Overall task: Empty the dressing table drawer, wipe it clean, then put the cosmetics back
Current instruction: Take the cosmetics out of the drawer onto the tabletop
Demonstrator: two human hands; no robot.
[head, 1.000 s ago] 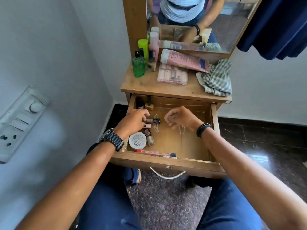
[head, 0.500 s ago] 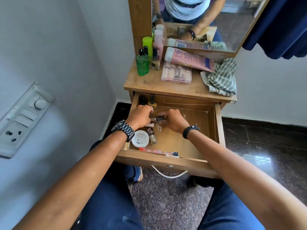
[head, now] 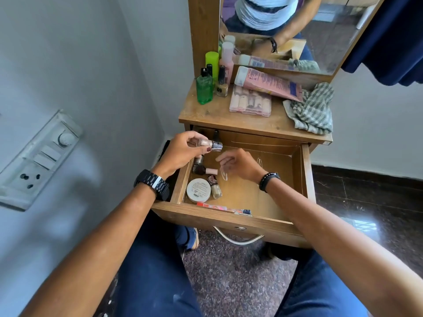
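The left hand [head: 180,152] pinches a nail polish bottle [head: 209,144] lying sideways, cap pointing right, lifted over the back-left corner of the drawer [head: 229,217]. Below it lie more bottles [head: 199,167] and a white jar [head: 198,190] (all along the left wall). The right hand [head: 238,164] hovers just right of them, nearer than the left, fingers loosely curled and blurred, seemingly holding nothing. The drawer's front inner edge is hidden.

The wooden drawer [head: 304,179] is pulled open, with a white round jar [head: 198,190], several nail polish bottles [head: 215,187] and a flat orange packet [head: 223,208] lying toward its left and front — one glittery nail polish bottle [head: 209,144] is held sideways above its left rear corner.
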